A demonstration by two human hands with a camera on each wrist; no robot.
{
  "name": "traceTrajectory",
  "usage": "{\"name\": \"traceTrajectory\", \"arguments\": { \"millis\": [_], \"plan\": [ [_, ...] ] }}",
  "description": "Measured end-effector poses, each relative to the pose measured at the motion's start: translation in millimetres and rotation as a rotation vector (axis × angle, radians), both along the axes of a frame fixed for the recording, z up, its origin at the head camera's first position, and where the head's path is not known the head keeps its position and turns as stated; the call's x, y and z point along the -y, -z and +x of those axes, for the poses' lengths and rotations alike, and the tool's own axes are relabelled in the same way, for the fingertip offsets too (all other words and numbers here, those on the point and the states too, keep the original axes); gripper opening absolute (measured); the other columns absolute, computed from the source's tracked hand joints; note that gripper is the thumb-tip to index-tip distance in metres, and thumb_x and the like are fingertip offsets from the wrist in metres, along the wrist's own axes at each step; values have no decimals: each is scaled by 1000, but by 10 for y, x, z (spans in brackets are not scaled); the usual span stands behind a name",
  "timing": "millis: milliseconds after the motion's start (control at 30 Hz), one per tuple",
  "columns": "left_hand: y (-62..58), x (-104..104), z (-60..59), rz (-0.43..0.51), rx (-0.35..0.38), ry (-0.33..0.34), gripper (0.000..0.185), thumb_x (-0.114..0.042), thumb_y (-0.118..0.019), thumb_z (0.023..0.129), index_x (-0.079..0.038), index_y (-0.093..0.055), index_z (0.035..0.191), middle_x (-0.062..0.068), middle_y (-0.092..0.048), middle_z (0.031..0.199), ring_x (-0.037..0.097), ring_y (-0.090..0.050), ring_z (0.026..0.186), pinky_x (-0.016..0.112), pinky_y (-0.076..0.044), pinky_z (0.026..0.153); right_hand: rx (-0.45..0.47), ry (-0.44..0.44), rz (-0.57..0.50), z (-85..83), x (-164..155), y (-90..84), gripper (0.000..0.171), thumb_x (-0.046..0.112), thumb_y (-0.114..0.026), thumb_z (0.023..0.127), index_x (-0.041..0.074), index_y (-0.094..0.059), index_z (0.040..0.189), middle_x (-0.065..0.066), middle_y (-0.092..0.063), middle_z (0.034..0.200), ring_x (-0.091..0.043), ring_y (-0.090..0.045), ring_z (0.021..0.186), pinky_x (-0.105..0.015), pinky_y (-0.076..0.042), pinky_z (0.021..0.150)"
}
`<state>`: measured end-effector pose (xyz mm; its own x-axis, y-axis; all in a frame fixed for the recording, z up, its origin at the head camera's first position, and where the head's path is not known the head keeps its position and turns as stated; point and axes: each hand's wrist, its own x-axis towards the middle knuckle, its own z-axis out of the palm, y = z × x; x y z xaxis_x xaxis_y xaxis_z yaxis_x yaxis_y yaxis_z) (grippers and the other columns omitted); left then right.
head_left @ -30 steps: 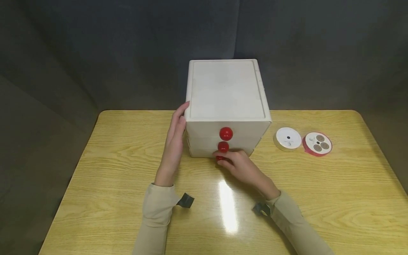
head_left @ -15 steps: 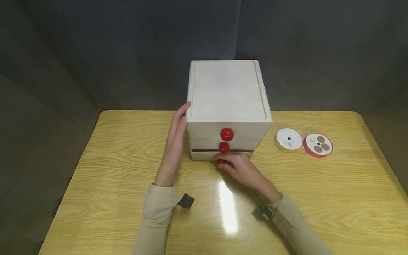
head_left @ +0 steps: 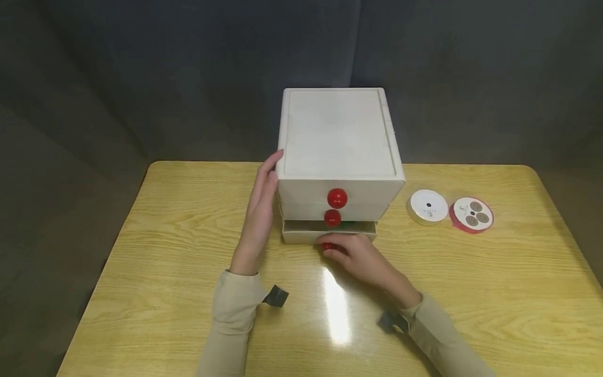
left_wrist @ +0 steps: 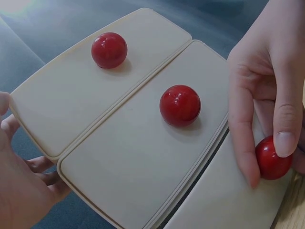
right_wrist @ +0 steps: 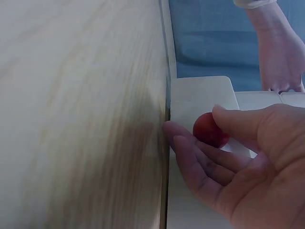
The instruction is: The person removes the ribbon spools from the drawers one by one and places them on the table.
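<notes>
— Red and round, the bottom knob (head_left: 328, 246) is pinched by the fingers and thumb of the right hand (head_left: 360, 257). It sits on the bottom drawer (head_left: 301, 238) of the white box (head_left: 336, 157), at the middle of the table (head_left: 165, 251).

— How will it be felt?

— It looks hard, smooth and a bit slippery, so it is best held right around the ball. The drawer looks light.

— And the other hand?

— The left hand (head_left: 256, 220) is laid flat, fingers straight, against the box's left side.

— What is kept inside?

— The drawer is pulled out only a little. Something green may be peeking out, but it cannot be made out. Two ribbon rolls (head_left: 449, 210) are lying well off to the right.
</notes>
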<state>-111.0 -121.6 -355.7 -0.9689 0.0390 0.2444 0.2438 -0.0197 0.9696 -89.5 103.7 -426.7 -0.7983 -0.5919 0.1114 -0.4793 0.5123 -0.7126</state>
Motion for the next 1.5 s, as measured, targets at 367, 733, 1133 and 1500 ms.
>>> {"name": "traceTrajectory", "arguments": {
  "millis": [367,733,1133,1500],
  "plan": [
    [2,-1,-3,0,4,-3,51,-37,-33,111,-18,-37,159,-7,-36,163,8,-29,151,43,-20,124,-11,-31,-1,155,-26,14,27,8,-73,96,7,-74,123,-3,-75,107,-13,-67,97,-39,-57,90],
    [12,6,2,5,-5,-6,50,-36,-33,112,-18,-38,159,-7,-36,163,8,-29,151,42,-21,124,22,-55,10,309,-37,16,27,9,-71,97,7,-74,124,1,-74,104,-12,-68,97,-39,-58,90],
    [9,4,1,-6,3,-13,50,-38,-33,112,-21,-38,159,-9,-36,162,6,-29,151,41,-20,124,4,-70,-3,490,-46,20,25,9,-73,96,9,-74,122,2,-75,105,-9,-67,98,-38,-58,92],
    [19,6,-3,0,-4,-6,50,-38,-33,112,-21,-38,159,-9,-37,162,7,-28,151,41,-20,124,-37,-86,-35,639,-69,57,26,9,-73,96,9,-74,122,2,-75,102,-8,-69,95,-37,-59,89]
  ]
}}
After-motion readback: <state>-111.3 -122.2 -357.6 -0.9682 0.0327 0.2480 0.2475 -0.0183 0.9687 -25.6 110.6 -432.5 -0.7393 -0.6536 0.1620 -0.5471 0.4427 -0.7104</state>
